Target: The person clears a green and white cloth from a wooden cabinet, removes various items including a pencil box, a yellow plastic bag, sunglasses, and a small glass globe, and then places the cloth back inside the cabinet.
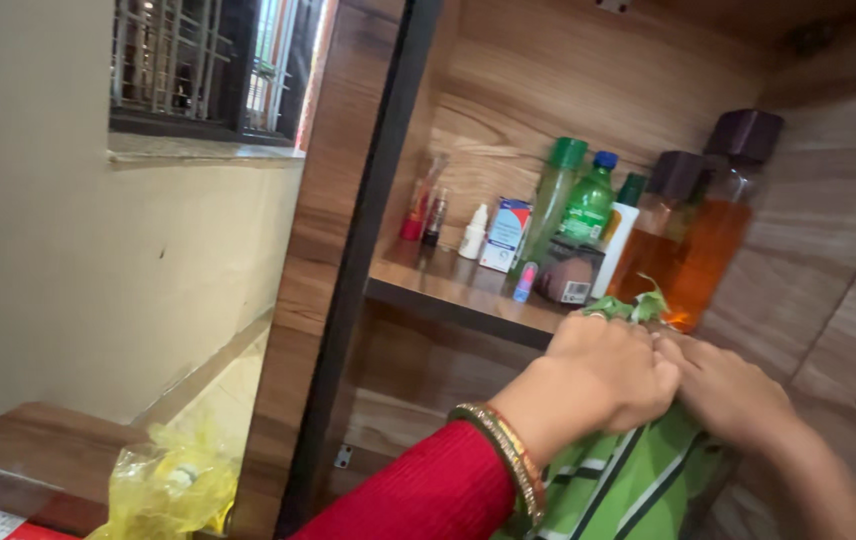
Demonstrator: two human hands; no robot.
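My left hand and my right hand are side by side, both closed around the top of a green cloth bag with dark and white stripes. A bunched bit of the green fabric sticks up above my knuckles. The hands are at the front edge of a wooden cupboard shelf. My left arm has a red sleeve and bangles at the wrist. The bag hangs down below the hands, its lower part cut off by the frame.
On the shelf stand two amber bottles with dark caps, green bottles, a white bottle, a small carton and small tubes. A yellow plastic bag lies on a wooden surface at lower left. A barred window is at upper left.
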